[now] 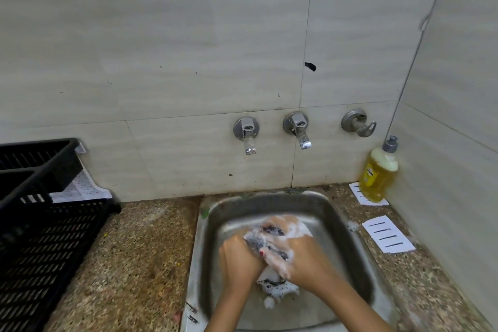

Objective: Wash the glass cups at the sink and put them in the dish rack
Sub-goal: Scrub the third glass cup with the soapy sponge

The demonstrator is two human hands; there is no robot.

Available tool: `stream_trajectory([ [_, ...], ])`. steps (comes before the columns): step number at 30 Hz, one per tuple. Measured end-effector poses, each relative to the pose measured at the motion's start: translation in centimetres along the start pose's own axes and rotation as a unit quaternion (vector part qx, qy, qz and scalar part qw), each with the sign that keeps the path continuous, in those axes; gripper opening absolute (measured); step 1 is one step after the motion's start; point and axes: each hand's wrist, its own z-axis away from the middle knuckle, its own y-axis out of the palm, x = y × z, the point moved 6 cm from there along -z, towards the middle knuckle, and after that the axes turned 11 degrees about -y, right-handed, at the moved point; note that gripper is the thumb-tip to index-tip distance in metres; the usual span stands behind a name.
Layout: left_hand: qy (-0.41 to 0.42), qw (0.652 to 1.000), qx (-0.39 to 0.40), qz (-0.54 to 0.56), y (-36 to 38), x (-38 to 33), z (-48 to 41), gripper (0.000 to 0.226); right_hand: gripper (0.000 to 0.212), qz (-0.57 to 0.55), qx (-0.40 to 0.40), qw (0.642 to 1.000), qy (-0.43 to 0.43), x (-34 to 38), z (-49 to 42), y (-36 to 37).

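Both my hands are low inside the steel sink, close together and covered in suds. My left hand grips one end of a dark grey, foam-covered object. My right hand curls over its other side, fingers white with lather. The blur and foam hide whether this object is a glass cup, a scrub pad, or both. A clump of foam lies on the sink floor over the drain. The black slatted dish rack stands on the counter at the left, and no cups show in it.
Two wall taps and a valve sit above the sink; no water stream shows. A yellow dish soap bottle stands in the right corner. White lined cards lie on the speckled counter.
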Motion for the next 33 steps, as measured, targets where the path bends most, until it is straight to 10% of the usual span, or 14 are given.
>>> stream_trajectory([
  [5, -0.080, 0.976, 0.023, 0.202, 0.7, 2.5, -1.4, 0.025, 0.024, -0.187, -0.067, 0.960, 0.197, -4.4, 2.2, 0.2],
  [7, -0.171, 0.913, 0.101, 0.357, 1.9, 2.3, -1.1, 0.016, 0.051, -0.254, -0.176, 0.900, 0.307, -6.1, 3.3, 0.8],
  [11, -0.312, 0.732, 0.217, 0.566, 4.2, 1.9, -0.5, 0.016, 0.038, -0.384, -0.289, 0.775, 0.410, -6.4, 4.8, 1.4],
  [14, -0.341, 0.644, 0.241, 0.641, 5.1, 1.6, -0.7, 0.035, 0.035, -0.392, -0.321, 0.749, 0.427, -5.2, 5.3, 1.7],
  [24, -0.297, 0.674, 0.232, 0.635, 6.6, 0.4, -0.1, 0.041, 0.027, -0.309, -0.349, 0.773, 0.431, -3.0, 3.5, 3.7],
  [33, -0.318, 0.670, 0.266, 0.616, 6.4, -0.2, 0.8, 0.019, 0.033, -0.480, -0.233, 0.779, 0.329, -2.7, 2.2, 3.7],
])
